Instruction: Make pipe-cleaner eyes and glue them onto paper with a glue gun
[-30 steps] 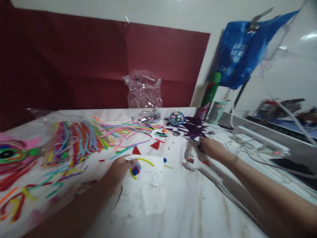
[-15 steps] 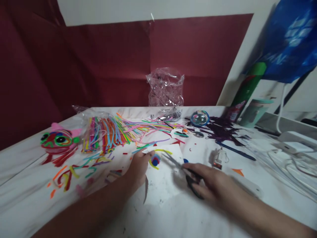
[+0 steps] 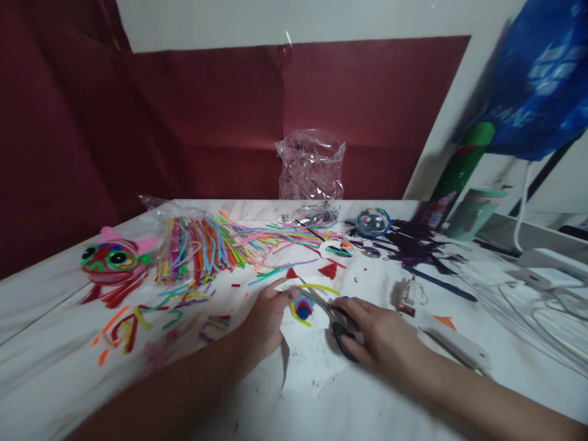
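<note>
My left hand [image 3: 267, 315] pinches the left edge of a white paper sheet [image 3: 312, 352], thumb on top. On the sheet is a round coil [image 3: 302, 311] of blue, red and lighter strips, with a yellow chenille strip [image 3: 327, 288] curving around it. My right hand [image 3: 376, 331] grips a pair of black-handled scissors [image 3: 340, 334]. Their blades point left across the sheet, close to the yellow strip and the fingers of my left hand. Whether the blades touch the strip cannot be made out.
Left stands a colourful fish-like figure [image 3: 117, 263]; beside it, a bag of chenille strips [image 3: 197, 251]. Strip offcuts [image 3: 128, 334] lie nearer. At the back are a crumpled clear bag [image 3: 312, 165] and a clear dome [image 3: 373, 222]. Right are a blue pen-like tool [image 3: 441, 283] and cables [image 3: 546, 318].
The sheet and my left hand have shifted slightly right in view. The scissors have moved left relative to the coil, their blades now reaching over the yellow strip.
</note>
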Demonstrator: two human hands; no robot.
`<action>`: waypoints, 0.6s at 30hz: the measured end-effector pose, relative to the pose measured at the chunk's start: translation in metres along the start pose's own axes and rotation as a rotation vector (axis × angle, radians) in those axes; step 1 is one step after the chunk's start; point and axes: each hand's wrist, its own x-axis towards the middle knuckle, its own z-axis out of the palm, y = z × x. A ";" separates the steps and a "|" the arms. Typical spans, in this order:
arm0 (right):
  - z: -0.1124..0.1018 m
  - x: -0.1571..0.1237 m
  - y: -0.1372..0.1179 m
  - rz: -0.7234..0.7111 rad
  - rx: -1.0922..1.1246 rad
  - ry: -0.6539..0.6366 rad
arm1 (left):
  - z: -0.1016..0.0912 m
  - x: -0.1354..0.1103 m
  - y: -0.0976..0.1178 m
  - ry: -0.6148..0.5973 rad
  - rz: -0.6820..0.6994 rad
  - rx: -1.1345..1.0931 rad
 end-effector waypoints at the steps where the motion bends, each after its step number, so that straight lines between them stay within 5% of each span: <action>1: 0.001 0.001 -0.001 0.004 0.002 0.007 | 0.000 0.000 0.000 -0.029 -0.019 -0.008; 18: 0.022 0.001 -0.004 -0.098 0.092 0.132 | -0.002 -0.002 -0.002 -0.035 -0.062 0.039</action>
